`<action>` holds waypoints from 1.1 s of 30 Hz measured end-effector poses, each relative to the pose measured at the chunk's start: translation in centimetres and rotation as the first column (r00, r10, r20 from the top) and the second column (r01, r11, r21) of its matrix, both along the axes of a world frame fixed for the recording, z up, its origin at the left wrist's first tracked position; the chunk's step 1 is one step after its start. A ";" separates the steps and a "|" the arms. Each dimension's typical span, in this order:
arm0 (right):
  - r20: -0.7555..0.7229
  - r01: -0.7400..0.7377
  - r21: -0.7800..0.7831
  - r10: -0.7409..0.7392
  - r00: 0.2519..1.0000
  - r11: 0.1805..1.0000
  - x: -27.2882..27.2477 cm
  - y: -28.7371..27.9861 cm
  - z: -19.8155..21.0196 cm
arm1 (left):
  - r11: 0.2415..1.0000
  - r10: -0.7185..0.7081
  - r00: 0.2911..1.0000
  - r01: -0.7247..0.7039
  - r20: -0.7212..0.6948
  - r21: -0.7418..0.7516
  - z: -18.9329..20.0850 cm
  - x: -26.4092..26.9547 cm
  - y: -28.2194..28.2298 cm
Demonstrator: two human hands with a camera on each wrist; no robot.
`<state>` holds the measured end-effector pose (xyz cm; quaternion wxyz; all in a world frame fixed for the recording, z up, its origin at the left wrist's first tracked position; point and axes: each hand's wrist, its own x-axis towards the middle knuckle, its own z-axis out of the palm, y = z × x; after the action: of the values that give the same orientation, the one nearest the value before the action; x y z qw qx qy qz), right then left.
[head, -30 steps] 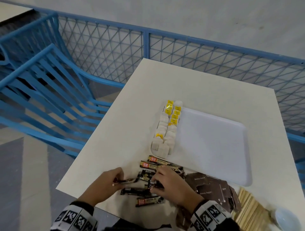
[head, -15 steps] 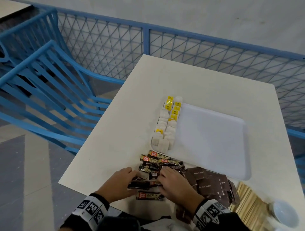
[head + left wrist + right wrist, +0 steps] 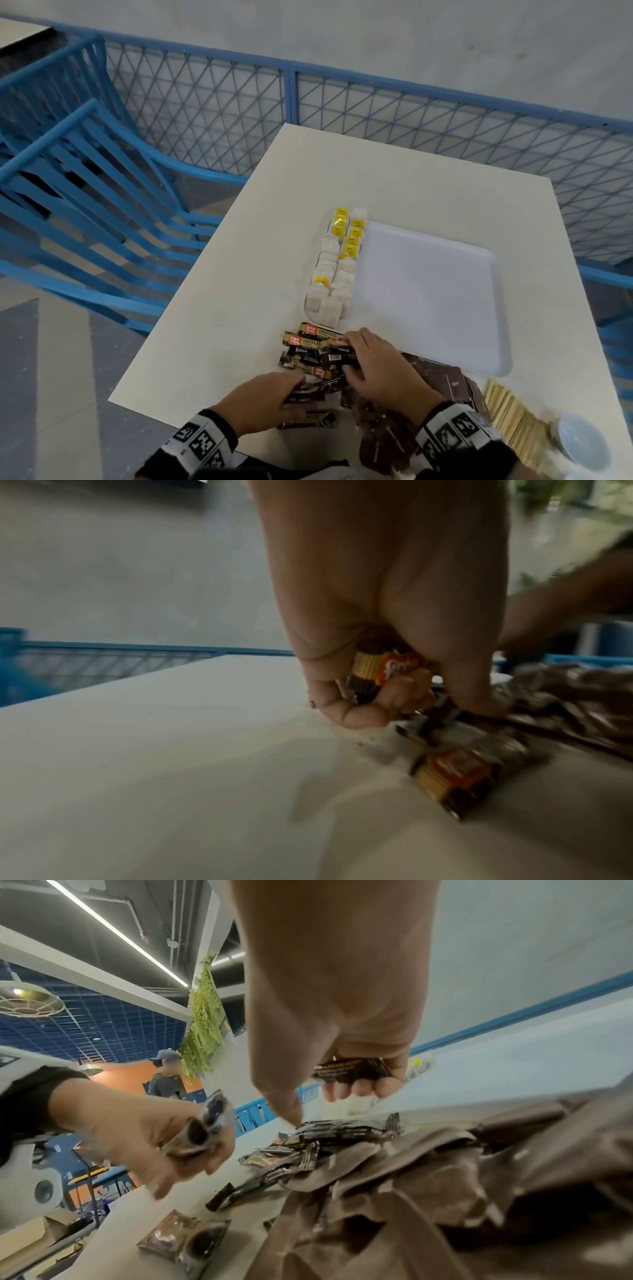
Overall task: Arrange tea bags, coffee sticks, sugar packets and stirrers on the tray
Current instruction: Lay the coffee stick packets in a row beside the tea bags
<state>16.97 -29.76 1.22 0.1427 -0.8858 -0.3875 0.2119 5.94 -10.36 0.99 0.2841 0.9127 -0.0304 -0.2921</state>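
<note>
The coffee sticks (image 3: 317,346) lie on the table (image 3: 212,342) just off the near left corner of the tray (image 3: 428,294), long axes running left to right. The right hand (image 3: 380,373), nearer the tray, grips one stick; the left hand (image 3: 263,401) grips another. Compared with a second ago, the right hand sits farther forward, towards the tray.

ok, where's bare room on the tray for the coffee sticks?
The tray is bare right of the tea bags lining its left edge. Crowded: the near table edge, with coffee sticks, brown sugar packets and stirrers around both hands.
</note>
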 end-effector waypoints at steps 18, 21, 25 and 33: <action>0.091 -0.130 -0.161 0.146 0.985 0.978 1.2 1.4 -0.2 | 0.972 0.112 0.994 -0.106 0.014 -0.211 0.1 0.0 0.2; 0.085 -0.088 -0.121 0.099 0.991 0.989 1.6 0.9 -0.1 | 0.881 0.302 0.953 -0.293 -0.035 -0.371 1.2 0.1 1.1; 0.069 0.004 -0.050 -0.001 0.998 0.999 2.2 0.7 1.2 | 0.745 0.474 0.866 -0.492 -0.161 -0.451 1.1 0.6 2.5; -0.282 0.221 0.176 -0.166 0.945 0.959 2.5 1.1 3.3 | 0.911 0.290 0.956 -0.263 0.039 -0.318 1.1 2.4 0.1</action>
<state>19.45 -28.68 4.56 0.3041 -0.8639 -0.2955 0.2719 8.35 -10.27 2.12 0.4604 0.8636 0.0417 -0.2012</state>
